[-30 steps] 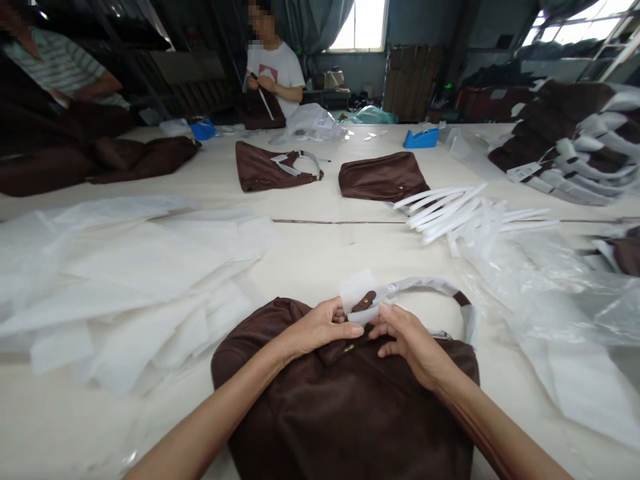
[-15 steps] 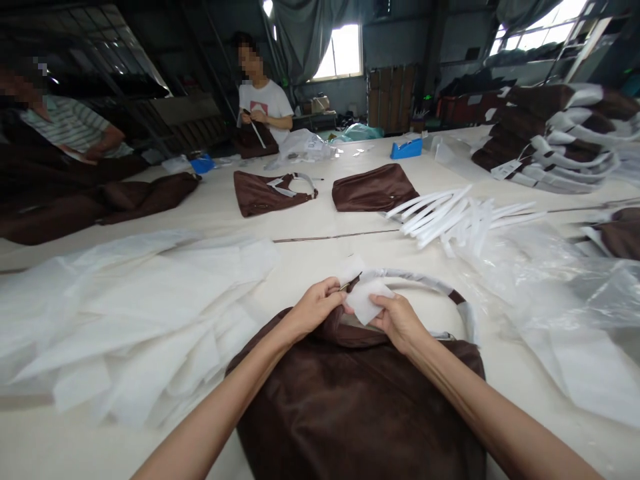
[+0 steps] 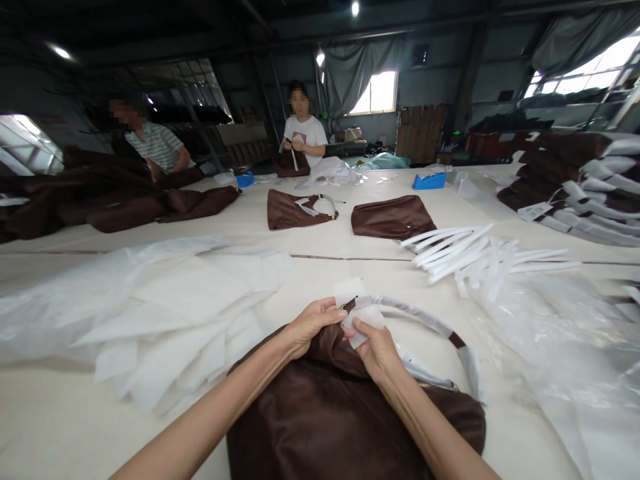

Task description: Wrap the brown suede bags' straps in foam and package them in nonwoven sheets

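A dark brown handbag (image 3: 320, 407) lies on the table right in front of me. Its handle (image 3: 420, 313), mostly wrapped in white material, arcs up and to the right. My left hand (image 3: 315, 323) grips the bag at the left end of the handle, where a bit of metal hardware shows by the fingertips. Pinched in my right hand (image 3: 375, 343) is a small white sheet of wrapping paper (image 3: 367, 319), held against that same handle end. Another pale piece (image 3: 349, 288) shows just behind the fingers. The hands partly hide the joint between strap and bag.
White sheets (image 3: 180, 307) are piled at left. White strips (image 3: 455, 250) and clear plastic (image 3: 565, 333) lie at right. Two brown bags (image 3: 300, 210) (image 3: 393, 217) sit farther back, near a blue tape dispenser (image 3: 429, 181). Stacked bags (image 3: 560, 173) stand far right. Two people work across the table.
My view has tilted up and turned left, so the scene sits lower and farther right. My right hand has drawn closer to my left, bringing the white sheet against the handle end.
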Demonstrator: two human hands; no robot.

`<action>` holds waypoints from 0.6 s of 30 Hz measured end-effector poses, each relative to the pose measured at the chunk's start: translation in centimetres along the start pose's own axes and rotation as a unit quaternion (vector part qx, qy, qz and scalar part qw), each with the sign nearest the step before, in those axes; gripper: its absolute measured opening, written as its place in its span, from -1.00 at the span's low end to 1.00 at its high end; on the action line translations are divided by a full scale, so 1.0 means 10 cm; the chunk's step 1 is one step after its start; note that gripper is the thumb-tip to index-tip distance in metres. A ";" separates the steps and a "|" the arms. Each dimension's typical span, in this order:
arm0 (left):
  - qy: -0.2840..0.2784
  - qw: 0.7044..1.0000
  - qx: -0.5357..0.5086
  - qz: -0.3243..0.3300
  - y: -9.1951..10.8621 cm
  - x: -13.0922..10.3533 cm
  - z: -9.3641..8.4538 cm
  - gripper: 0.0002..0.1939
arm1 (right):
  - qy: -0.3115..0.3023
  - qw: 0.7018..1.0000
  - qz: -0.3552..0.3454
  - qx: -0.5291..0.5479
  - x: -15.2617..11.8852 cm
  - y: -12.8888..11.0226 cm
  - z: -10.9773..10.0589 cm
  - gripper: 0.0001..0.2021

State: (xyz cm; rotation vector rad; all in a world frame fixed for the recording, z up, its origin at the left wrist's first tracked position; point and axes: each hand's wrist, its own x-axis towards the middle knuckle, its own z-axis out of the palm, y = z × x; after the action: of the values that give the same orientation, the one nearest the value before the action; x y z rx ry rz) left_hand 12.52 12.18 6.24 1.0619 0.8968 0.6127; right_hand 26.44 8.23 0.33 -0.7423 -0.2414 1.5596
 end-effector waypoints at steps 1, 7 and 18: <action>0.006 1.000 -0.001 -0.001 -0.01 -0.01 0.01 -0.40 | -0.001 1.000 0.007 -0.007 0.00 0.01 0.00 -0.61; 0.035 0.999 0.010 -0.017 -0.03 -0.05 0.05 -0.42 | -0.011 0.998 0.044 -0.045 0.01 0.00 0.02 -0.57; 0.092 0.991 0.088 0.035 -0.03 -0.03 0.06 -0.51 | -0.024 0.998 0.044 -0.048 -0.07 -0.09 -0.06 -0.64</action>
State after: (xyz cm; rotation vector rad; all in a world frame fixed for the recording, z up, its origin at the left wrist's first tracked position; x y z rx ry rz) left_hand 12.88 11.57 6.19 1.2130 1.0924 0.7087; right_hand 27.45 7.52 0.63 -0.7995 -0.3241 1.6592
